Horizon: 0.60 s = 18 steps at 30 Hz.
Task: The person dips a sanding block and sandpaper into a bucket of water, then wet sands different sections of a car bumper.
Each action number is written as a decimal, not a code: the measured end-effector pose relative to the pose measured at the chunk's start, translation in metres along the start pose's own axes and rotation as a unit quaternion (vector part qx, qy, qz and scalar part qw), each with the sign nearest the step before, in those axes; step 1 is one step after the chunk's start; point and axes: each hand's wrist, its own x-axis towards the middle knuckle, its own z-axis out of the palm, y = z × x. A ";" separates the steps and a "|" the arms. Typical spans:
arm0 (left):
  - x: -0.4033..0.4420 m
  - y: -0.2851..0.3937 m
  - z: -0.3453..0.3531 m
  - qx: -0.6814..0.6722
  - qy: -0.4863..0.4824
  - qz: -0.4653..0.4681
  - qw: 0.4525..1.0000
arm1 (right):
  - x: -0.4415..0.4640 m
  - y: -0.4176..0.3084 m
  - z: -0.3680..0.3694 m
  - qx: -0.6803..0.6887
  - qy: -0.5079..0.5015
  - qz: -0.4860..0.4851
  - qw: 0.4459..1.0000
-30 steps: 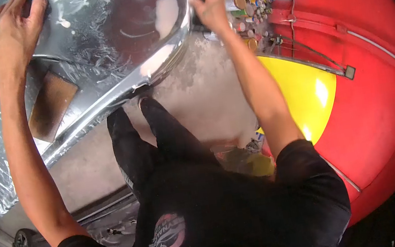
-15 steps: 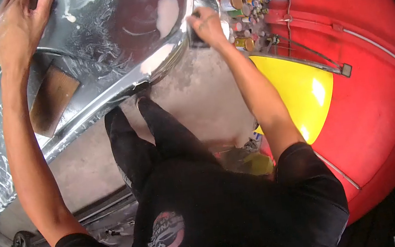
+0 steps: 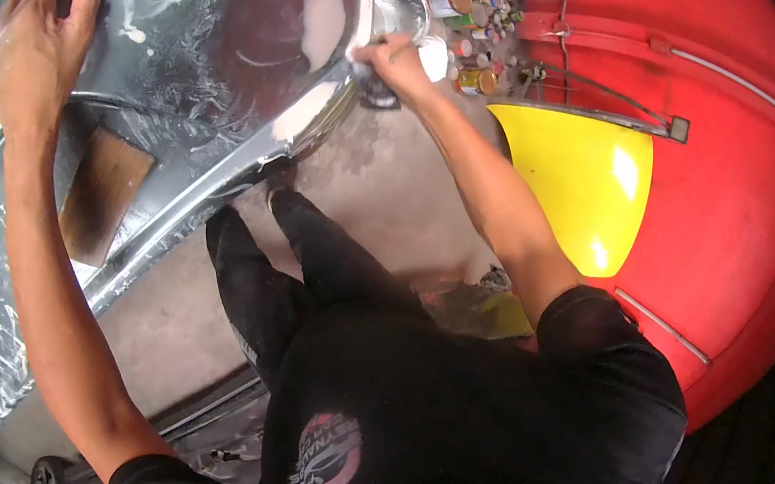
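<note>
A silvery car body panel [image 3: 172, 49] with pale filler patches [image 3: 324, 29] fills the upper left. My left hand [image 3: 40, 58] lies on its upper left part, fingers spread and partly cut off by the frame's top. At the panel's right edge, my right hand [image 3: 389, 58] is closed on a dark, flexible sheet [image 3: 375, 93] that looks like sandpaper; motion blurs it somewhat. The sheet's lower part hangs below my fingers, beside the whitish edge. A flat brown board [image 3: 108, 192] rests on the panel, right of my left forearm.
A metal basin [image 3: 399, 8] and a white container [image 3: 433, 57] stand on the floor beyond my right hand. Several cans and jars [image 3: 476, 81] cluster beside them. To the right are a yellow panel [image 3: 578, 185] and a large red vehicle body [image 3: 728, 194].
My right hand has moved slightly left and down along the panel's edge with the dark sheet. My left hand has stayed in place.
</note>
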 end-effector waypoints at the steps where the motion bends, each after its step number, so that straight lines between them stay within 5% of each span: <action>1: 0.000 0.003 -0.002 0.004 0.008 0.004 1.000 | -0.017 -0.009 0.006 0.027 -0.006 -0.005 1.000; 5: 0.000 0.027 -0.021 -0.029 0.004 -0.020 0.999 | 0.022 -0.005 -0.017 -0.053 -0.016 -0.016 0.998; 11: -0.002 -0.004 -0.001 -0.031 -0.025 -0.015 0.999 | 0.006 0.035 0.004 0.077 0.030 -0.006 0.997; 13: -0.005 -0.005 0.003 -0.005 0.023 0.024 0.999 | 0.013 0.022 -0.010 -0.120 0.016 -0.101 0.988; 16: 0.004 -0.015 0.009 -0.025 0.080 0.121 0.989 | 0.032 -0.020 -0.013 -0.133 0.057 -0.109 0.983; 18: -0.004 -0.031 0.014 0.029 0.012 0.083 0.996 | 0.011 0.001 -0.007 -0.122 0.089 -0.118 0.981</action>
